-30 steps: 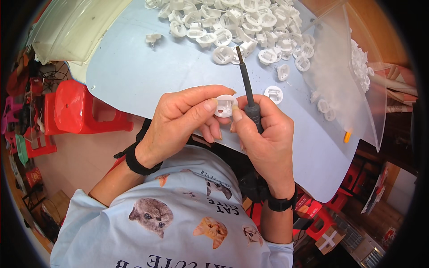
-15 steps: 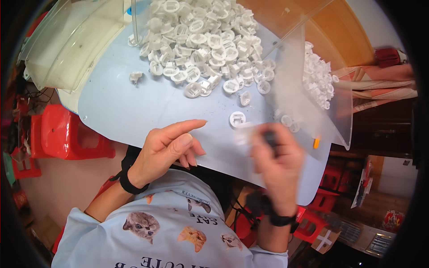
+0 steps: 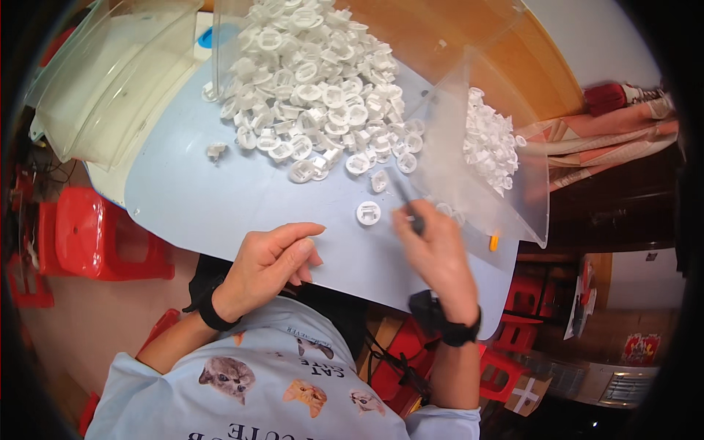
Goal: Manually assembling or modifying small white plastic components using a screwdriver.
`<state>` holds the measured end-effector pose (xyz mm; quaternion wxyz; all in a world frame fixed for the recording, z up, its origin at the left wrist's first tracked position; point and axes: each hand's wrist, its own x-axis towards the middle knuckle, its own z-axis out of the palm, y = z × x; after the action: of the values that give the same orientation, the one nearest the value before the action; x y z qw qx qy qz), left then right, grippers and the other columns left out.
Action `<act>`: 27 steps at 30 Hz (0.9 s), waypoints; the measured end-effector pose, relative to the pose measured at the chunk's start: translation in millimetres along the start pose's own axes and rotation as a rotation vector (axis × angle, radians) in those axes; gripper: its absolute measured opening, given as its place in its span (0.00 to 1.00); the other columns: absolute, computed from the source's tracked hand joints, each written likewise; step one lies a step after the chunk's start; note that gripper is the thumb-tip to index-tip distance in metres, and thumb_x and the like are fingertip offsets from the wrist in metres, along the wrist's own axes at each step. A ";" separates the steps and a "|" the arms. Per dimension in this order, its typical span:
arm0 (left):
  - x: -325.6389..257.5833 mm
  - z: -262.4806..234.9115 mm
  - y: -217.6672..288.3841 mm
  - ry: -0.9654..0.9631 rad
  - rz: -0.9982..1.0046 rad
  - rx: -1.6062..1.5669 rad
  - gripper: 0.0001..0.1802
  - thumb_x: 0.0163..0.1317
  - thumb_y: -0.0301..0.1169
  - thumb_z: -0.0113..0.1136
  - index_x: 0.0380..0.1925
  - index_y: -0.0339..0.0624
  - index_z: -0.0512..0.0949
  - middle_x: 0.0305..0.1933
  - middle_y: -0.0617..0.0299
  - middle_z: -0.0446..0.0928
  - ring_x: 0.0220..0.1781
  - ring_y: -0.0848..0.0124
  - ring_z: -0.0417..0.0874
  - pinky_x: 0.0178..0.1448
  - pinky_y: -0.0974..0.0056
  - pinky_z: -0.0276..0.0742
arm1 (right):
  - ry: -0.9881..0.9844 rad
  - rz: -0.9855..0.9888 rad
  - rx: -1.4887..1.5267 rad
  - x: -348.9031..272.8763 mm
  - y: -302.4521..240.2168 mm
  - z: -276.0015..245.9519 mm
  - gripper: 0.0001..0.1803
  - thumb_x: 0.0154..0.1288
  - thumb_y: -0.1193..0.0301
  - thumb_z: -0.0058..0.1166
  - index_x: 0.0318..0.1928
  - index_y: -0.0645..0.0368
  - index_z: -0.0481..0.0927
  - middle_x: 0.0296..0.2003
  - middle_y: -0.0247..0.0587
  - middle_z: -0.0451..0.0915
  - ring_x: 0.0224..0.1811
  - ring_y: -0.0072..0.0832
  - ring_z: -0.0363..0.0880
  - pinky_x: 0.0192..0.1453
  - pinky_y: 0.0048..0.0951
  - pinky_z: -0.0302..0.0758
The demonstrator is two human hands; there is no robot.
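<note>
My left hand (image 3: 275, 264) hovers over the near edge of the table. Its index finger is stretched out, the other fingers half bent, and nothing shows in them. My right hand (image 3: 436, 246) is closed round a slim dark-handled tool (image 3: 415, 222), whose thin grey end points away from me and is blurred. Left of that hand, a round white plastic piece (image 3: 368, 213) lies flat on the blue tabletop. A tilted white piece (image 3: 379, 181) lies just beyond it. Farther back rises a large heap of similar white pieces (image 3: 315, 88).
A clear plastic bin (image 3: 447, 110) stands tilted on the right, with more white pieces (image 3: 490, 143) behind its wall. An orange item (image 3: 493, 241) lies near the right edge. Clear trays (image 3: 110, 81) stand at far left, above a red stool (image 3: 92, 227).
The blurred white piece seen at my right hand is no longer visible there. The tool's grey end now shows, pointing toward the heap. The whole view has shifted slightly; my left hand keeps nearly the same pose.
</note>
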<state>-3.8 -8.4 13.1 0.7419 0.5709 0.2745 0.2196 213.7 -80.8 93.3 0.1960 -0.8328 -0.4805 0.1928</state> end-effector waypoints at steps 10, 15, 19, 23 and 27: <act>-0.2 3.1 -0.2 0.073 -0.015 -0.075 0.21 0.70 0.31 0.47 0.61 0.34 0.66 0.35 0.59 0.79 0.30 0.78 0.79 0.34 0.74 0.77 | -0.126 -0.091 -0.087 15.0 -3.4 39.8 0.10 0.61 0.71 0.52 0.32 0.67 0.73 0.26 0.59 0.78 0.32 0.57 0.77 0.35 0.50 0.71; 0.2 3.7 3.7 0.048 -0.002 -0.099 0.23 0.71 0.33 0.45 0.63 0.35 0.63 0.40 0.58 0.77 0.36 0.76 0.79 0.38 0.73 0.78 | -0.186 0.045 0.357 6.5 -9.0 41.1 0.13 0.64 0.67 0.54 0.35 0.67 0.74 0.19 0.46 0.75 0.21 0.34 0.75 0.28 0.35 0.71; 1.1 1.3 3.4 -0.014 -0.002 -0.136 0.24 0.71 0.35 0.47 0.63 0.36 0.64 0.42 0.63 0.75 0.35 0.79 0.76 0.39 0.73 0.76 | -0.318 0.095 0.720 -9.9 -23.8 42.0 0.12 0.66 0.66 0.55 0.34 0.64 0.75 0.18 0.33 0.73 0.19 0.17 0.69 0.23 0.23 0.66; 1.8 -0.8 -0.7 -0.017 0.005 -0.182 0.23 0.71 0.34 0.47 0.63 0.37 0.66 0.42 0.64 0.75 0.35 0.79 0.76 0.39 0.74 0.76 | -0.319 0.160 0.948 -15.5 -23.3 56.6 0.11 0.68 0.67 0.54 0.34 0.62 0.76 0.19 0.28 0.74 0.16 0.11 0.65 0.17 0.16 0.60; 2.7 -4.0 -5.2 -0.021 0.089 -0.185 0.22 0.72 0.36 0.47 0.59 0.33 0.68 0.42 0.61 0.77 0.36 0.78 0.78 0.40 0.72 0.78 | -0.290 0.141 1.006 -18.4 -23.6 63.8 0.11 0.68 0.67 0.54 0.35 0.63 0.76 0.19 0.28 0.74 0.15 0.10 0.65 0.17 0.15 0.61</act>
<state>-4.3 -5.1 6.9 0.7839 0.5137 0.2197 0.2709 155.6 -77.1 53.7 0.4896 -0.6309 -0.2935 0.5255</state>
